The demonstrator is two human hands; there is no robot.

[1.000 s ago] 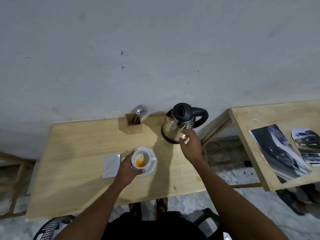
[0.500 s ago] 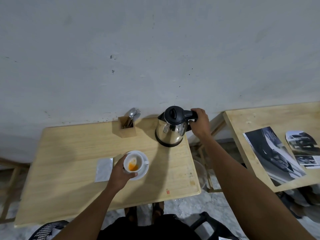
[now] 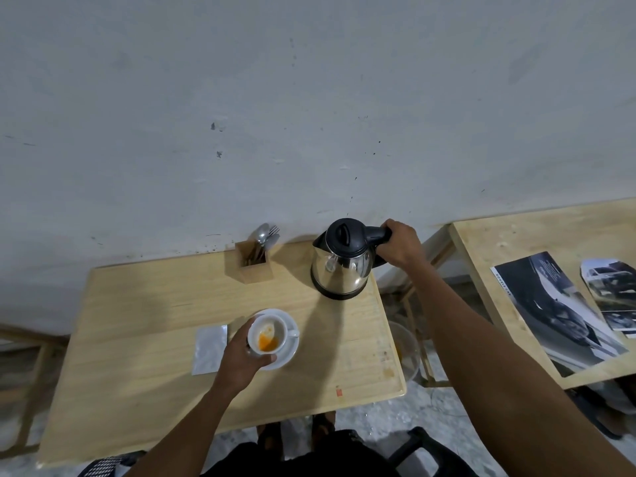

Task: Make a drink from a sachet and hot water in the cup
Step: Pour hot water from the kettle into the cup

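The right hand is gripping the black handle of the kettle, which is standing upright at the back right of the tabletop. The left hand is closing around the cup, holding it on its saucer. Orange powder is lying at the bottom of the cup. The sachet is lying flat just beside the left hand. From the kettle, the cup is sitting nearer to the person and to the left, well apart. The spout is pointing left, so I think the kettle is needing to travel forward-left and tip over the cup.
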